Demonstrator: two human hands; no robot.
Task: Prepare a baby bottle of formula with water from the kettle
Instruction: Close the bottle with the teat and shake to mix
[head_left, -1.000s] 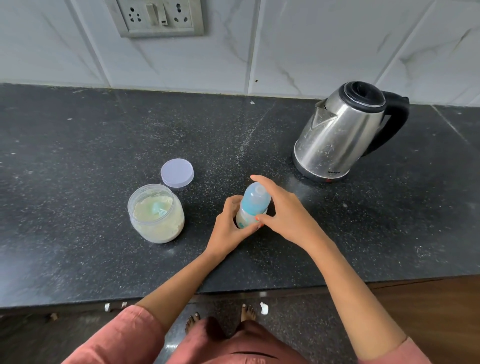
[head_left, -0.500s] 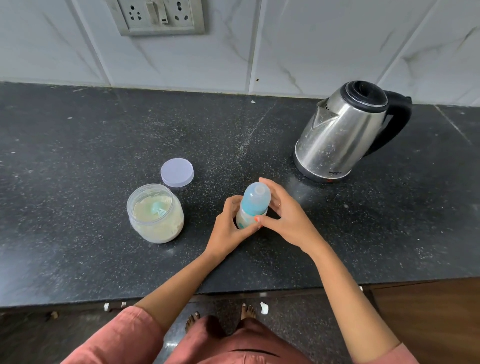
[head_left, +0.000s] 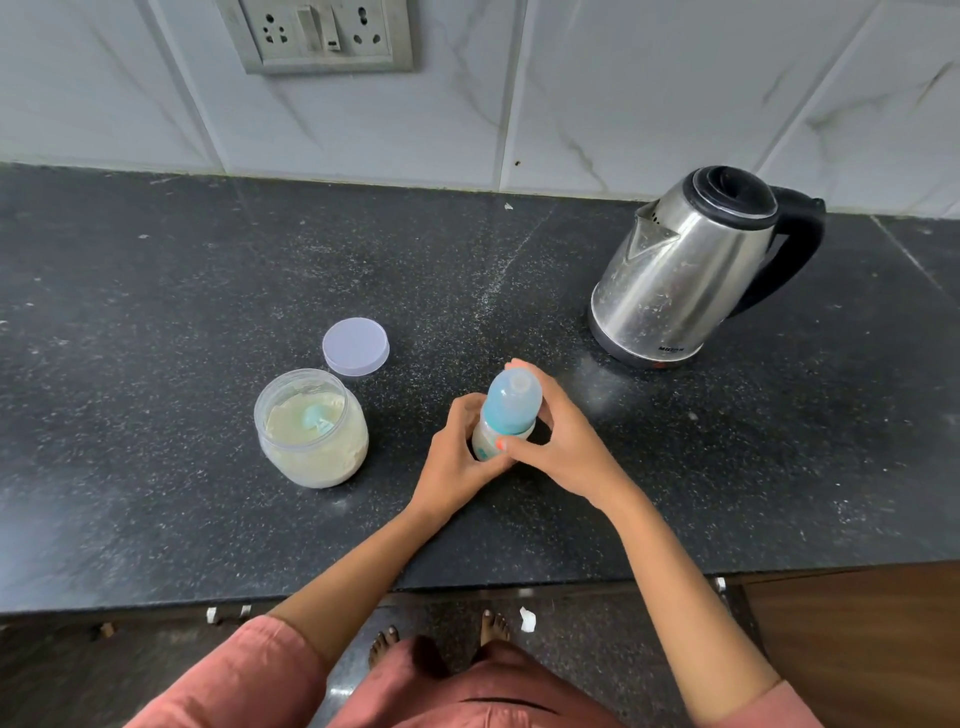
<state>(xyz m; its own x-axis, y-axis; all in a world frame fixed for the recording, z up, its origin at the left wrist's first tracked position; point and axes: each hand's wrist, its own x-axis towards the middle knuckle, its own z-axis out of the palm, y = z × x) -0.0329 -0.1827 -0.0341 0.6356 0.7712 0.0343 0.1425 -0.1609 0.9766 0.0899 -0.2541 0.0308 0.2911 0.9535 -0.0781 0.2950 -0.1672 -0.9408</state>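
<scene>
— So, where is the bottle (head_left: 506, 415)?
— Upright on the counter (head_left: 156, 322), right in front of you and near the front edge, between your two hands. Its blue cap (head_left: 514, 395) is on.
— And the left hand (head_left: 454, 462)?
— Your left hand is wrapped round the bottle's lower body from the left, with the fingers (head_left: 465, 410) curled against it.
— The right?
— Your right hand (head_left: 563, 444) comes in from the other side. Your thumb (head_left: 511, 445) lies across the front, just under the cap. Your other fingers curl round the back of the cap, and one fingertip shows at its top. Both hands are closed round the bottle, and they touch each other at the front.
— What about the kettle (head_left: 685, 275)?
— It stands behind and to the right of the bottle, well apart from your hands. The lid is down, the spout faces left and the black handle is on the right.
— And the powder (head_left: 291, 415)?
— It is in the jar (head_left: 310, 457), left of the bottle, near your left hand but not touching it. The jar is open, with a blue scoop (head_left: 316, 418) lying in the pale powder. Its lid (head_left: 356, 346) lies flat on the counter just behind it.
— Anything in the bottle?
— You cannot tell; your hands and the cap hide most of it.
</scene>
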